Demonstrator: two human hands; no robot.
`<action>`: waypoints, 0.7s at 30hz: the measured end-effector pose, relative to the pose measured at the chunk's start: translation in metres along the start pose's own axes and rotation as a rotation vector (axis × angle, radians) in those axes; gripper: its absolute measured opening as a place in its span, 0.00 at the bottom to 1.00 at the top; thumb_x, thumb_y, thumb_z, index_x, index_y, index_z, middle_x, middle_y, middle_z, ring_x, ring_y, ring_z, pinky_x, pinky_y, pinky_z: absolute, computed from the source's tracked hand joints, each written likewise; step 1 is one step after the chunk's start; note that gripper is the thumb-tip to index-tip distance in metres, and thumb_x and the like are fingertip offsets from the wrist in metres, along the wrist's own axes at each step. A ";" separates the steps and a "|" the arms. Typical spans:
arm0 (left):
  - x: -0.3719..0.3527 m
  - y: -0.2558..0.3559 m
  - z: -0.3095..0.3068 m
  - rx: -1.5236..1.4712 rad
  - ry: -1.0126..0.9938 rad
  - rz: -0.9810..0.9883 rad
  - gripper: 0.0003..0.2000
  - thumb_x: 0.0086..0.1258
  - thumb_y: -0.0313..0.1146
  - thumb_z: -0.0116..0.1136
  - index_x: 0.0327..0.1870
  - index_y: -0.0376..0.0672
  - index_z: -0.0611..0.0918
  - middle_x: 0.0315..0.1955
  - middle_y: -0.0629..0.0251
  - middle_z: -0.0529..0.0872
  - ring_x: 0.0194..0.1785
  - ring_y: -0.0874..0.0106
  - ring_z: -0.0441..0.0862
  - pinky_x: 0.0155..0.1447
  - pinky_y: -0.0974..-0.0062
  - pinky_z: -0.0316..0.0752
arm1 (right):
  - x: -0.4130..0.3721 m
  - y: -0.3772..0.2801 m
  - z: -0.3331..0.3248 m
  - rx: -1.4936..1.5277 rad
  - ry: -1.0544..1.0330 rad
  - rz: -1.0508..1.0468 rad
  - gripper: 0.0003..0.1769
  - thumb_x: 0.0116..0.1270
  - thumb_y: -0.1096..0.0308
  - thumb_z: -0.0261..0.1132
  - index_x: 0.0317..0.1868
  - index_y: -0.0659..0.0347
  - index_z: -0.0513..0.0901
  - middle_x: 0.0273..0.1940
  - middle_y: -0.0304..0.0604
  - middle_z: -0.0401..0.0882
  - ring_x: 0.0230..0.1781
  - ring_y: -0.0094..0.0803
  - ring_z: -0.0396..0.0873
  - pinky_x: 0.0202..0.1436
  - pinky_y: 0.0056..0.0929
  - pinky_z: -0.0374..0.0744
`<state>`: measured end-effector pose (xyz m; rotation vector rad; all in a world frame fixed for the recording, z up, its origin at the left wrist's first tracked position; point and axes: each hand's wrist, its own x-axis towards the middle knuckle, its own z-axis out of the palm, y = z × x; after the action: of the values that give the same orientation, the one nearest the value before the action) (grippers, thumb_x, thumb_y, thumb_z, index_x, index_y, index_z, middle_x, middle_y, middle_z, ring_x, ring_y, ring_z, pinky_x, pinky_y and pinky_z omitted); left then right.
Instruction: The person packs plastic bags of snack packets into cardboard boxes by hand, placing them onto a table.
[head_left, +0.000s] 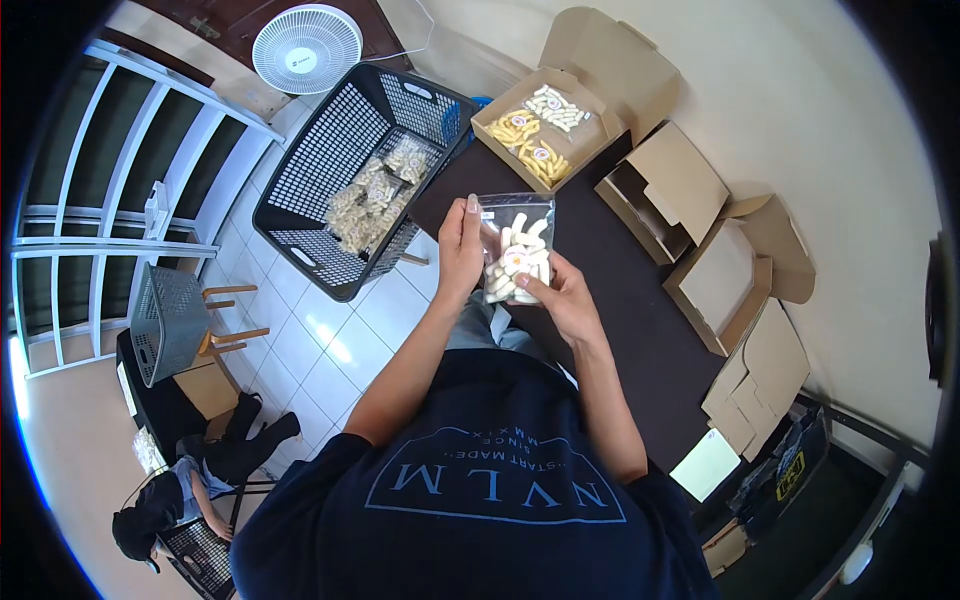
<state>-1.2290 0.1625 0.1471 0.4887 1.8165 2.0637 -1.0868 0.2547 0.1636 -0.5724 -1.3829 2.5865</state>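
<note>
A clear plastic bag of white finger-shaped snacks [527,240], with a round label on its front, is held up over the dark table. My left hand [461,245] is closed on the bag's left edge. On the lower right side, my right hand [568,300] grips the same bag, its thumb pressed on the front. Just beyond the bag stands an open cardboard box [545,183]. Inside it lie two bags of yellow snacks [540,158] and one bag of white snacks [556,107].
A black crate [345,290] with several packed bags [375,205] stands left of the table [630,350]. More open boxes [725,285] and a flat cardboard piece [760,380] line the right side. A fan [305,50] is at the back; another person [190,490] is lower left.
</note>
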 end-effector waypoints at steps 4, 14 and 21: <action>0.001 0.004 -0.013 -0.044 -0.241 -0.137 0.08 0.75 0.35 0.54 0.42 0.40 0.80 0.27 0.68 0.83 0.31 0.83 0.78 0.32 0.84 0.71 | -0.002 0.001 -0.007 -0.040 -0.075 -0.017 0.16 0.65 0.78 0.65 0.53 0.69 0.77 0.43 0.41 0.83 0.41 0.23 0.81 0.48 0.24 0.79; -0.015 -0.003 -0.017 0.009 -0.522 -0.458 0.23 0.60 0.27 0.69 0.56 0.35 0.76 0.46 0.62 0.84 0.48 0.73 0.80 0.55 0.74 0.75 | 0.006 0.019 -0.024 0.033 0.072 0.009 0.13 0.62 0.79 0.66 0.49 0.69 0.80 0.41 0.42 0.84 0.39 0.23 0.81 0.46 0.23 0.79; -0.010 -0.010 -0.014 -0.161 -0.389 -0.611 0.22 0.61 0.25 0.67 0.56 0.36 0.75 0.48 0.60 0.83 0.51 0.73 0.81 0.56 0.74 0.75 | 0.017 0.016 -0.015 0.198 0.098 0.212 0.16 0.62 0.80 0.66 0.51 0.69 0.78 0.43 0.43 0.83 0.42 0.25 0.81 0.48 0.23 0.80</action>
<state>-1.2261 0.1465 0.1349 0.2254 1.3414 1.5480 -1.0954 0.2617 0.1385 -0.8401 -1.0720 2.7731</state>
